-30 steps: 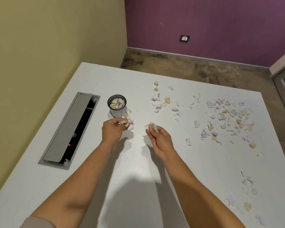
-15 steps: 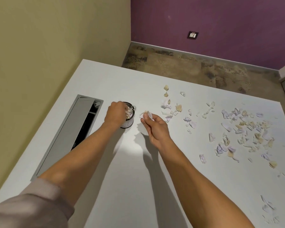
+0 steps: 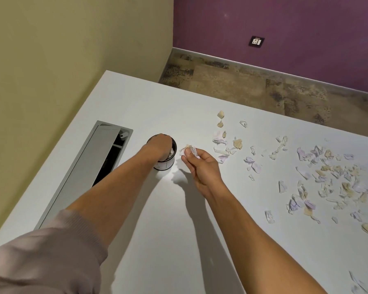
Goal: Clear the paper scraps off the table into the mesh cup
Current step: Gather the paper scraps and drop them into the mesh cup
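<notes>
Torn paper scraps, white, cream and pale lilac (image 3: 327,172), lay scattered over the right half of the white table (image 3: 179,209), thickest at the right edge of the frame, with a thinner trail (image 3: 223,141) running up toward the centre and a few strays at the lower right corner. The small round mesh cup with a dark rim (image 3: 167,164) stood left of centre, just right of the grey metal cable hatch (image 3: 87,172) sunk in the tabletop, and crumpled paper showed inside it. The left hand (image 3: 159,148) reached down into the cup's mouth, covering most of it; whether its fingers gripped paper or had let go could not be told. The right hand (image 3: 202,164) hovered just right of the cup, its fingertips pinching a small bunch of scraps (image 3: 188,150).

By my judgement the work was under way but well short of finished: one load was going in, another waited close by, and most of the scraps remained on the table.
</notes>
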{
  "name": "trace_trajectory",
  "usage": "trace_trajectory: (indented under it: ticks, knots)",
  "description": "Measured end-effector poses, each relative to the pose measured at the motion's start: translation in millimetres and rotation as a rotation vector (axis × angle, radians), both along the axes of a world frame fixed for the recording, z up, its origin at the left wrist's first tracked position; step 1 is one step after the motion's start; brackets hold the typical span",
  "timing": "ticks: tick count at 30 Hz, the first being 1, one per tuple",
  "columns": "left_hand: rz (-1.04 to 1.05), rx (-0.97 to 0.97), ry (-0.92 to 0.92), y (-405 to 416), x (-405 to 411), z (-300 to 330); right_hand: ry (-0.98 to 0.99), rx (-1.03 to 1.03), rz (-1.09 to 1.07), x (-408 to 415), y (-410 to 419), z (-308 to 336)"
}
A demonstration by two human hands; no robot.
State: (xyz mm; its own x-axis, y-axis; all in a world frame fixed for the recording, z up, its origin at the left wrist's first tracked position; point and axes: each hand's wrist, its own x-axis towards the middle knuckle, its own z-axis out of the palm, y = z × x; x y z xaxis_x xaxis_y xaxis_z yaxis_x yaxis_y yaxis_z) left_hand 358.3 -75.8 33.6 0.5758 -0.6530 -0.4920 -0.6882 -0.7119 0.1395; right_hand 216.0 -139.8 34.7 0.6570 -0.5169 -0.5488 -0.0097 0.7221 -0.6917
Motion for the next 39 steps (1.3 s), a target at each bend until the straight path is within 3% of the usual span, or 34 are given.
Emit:
trace_trajectory:
  ticks: [8,12,15,18,24,29,33,36,39]
  knots:
    - [0.144,-0.203,0.148,15,8,31,0.024,-0.041,0.012,6,-4,8]
    - [0.306,-0.402,0.140,31,12,35,0.040,-0.150,0.052,18,-3,13]
    - [0.501,-0.584,0.050,45,8,27,0.122,-0.353,0.116,31,-4,13]
    - [0.612,-0.581,-0.013,55,2,14,0.312,-0.688,0.254,46,-3,11]
    - [0.771,-0.693,0.109,63,0,0,0.459,-1.192,0.636,72,10,15]
    - [0.758,-0.698,0.084,68,4,2,0.438,-1.326,0.899,81,8,27]
    - [0.602,-0.737,0.054,63,5,18,0.486,-1.350,0.790,75,-5,30]
    - [0.402,-0.561,0.062,50,1,22,0.557,-1.345,0.604,67,-13,21]
    - [0.243,-0.318,0.023,31,0,15,0.617,-1.197,0.573,58,-15,5]
